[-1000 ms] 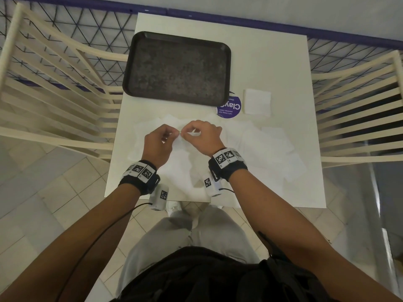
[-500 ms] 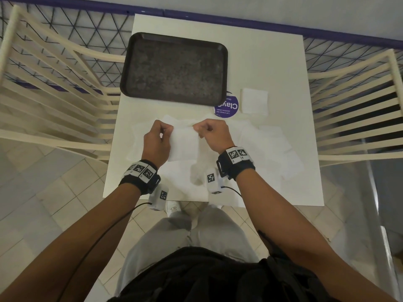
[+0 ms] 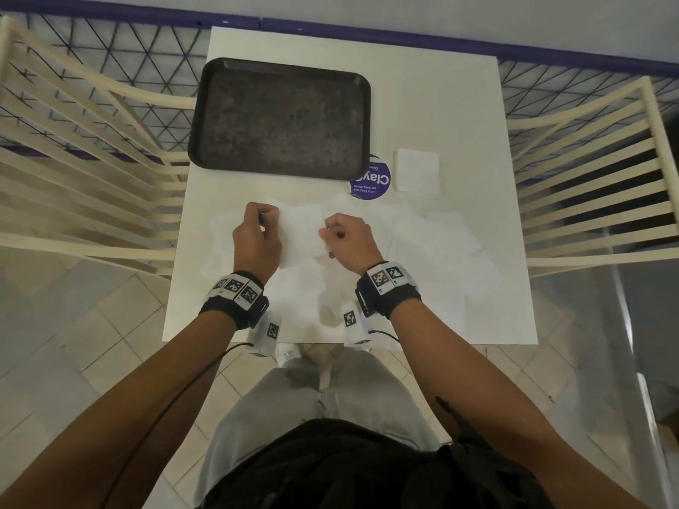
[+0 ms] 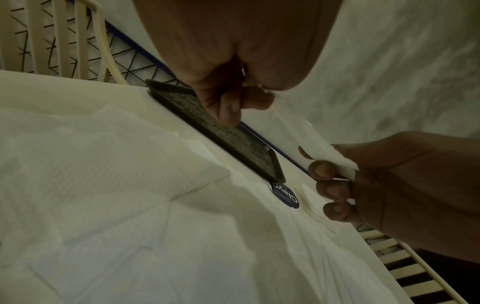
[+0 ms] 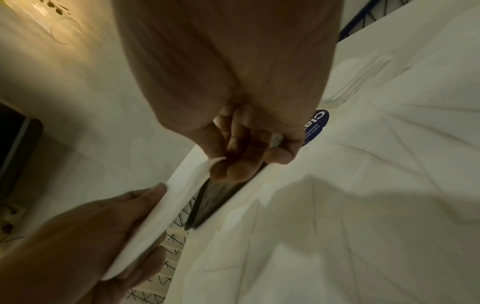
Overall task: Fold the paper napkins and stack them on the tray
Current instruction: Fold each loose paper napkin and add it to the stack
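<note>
A white paper napkin [image 3: 302, 235] hangs stretched between my hands above the table. My left hand [image 3: 257, 233] pinches its left edge and my right hand [image 3: 343, 238] pinches its right edge. In the left wrist view the napkin [image 4: 306, 131] runs from my left hand [image 4: 249, 96] to my right hand [image 4: 335, 170]. In the right wrist view the napkin [image 5: 166, 205] spans from my right hand [image 5: 226, 164] to my left hand [image 5: 135, 222]. The dark tray [image 3: 279, 117] lies bare at the table's far left. Several unfolded napkins [image 3: 433, 244] are spread under my hands.
One small folded napkin [image 3: 417, 170] lies right of a round purple sticker [image 3: 371, 180] by the tray's near right corner. The white table [image 3: 441, 104] has cream slatted chairs [image 3: 73, 170] on both sides and a railing behind.
The hands went from pinching close together to spread apart, drawing the napkin out flat between them and lifting it off the pile.
</note>
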The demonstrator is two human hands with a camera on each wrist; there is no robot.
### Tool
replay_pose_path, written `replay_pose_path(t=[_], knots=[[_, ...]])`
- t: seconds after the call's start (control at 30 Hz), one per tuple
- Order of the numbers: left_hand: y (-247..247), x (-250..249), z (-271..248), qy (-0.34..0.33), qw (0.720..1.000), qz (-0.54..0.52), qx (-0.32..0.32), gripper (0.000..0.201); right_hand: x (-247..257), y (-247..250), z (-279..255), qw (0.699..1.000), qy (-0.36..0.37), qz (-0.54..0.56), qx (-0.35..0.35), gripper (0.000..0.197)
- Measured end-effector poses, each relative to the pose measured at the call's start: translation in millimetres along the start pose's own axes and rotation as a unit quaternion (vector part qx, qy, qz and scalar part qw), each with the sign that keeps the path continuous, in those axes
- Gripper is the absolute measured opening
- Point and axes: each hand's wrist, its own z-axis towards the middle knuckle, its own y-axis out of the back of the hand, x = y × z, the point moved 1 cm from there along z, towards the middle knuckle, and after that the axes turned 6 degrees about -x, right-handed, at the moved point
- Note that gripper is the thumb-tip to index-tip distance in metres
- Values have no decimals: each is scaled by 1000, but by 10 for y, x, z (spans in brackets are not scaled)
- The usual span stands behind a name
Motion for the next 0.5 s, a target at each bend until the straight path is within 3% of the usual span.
replay_pose_path(t=[0.1, 0.3, 0.5], knots=[[-98, -59, -46, 47, 998, -11, 42, 27, -106, 147, 118, 999, -6, -6, -40, 6], [-350, -32, -130, 62, 983, 30, 168, 21, -439, 806, 565, 993, -44, -26, -106, 12], [-584, 3, -209, 100, 970, 80, 204, 18, -769, 1530, 1129, 978, -84, -98, -162, 26]])
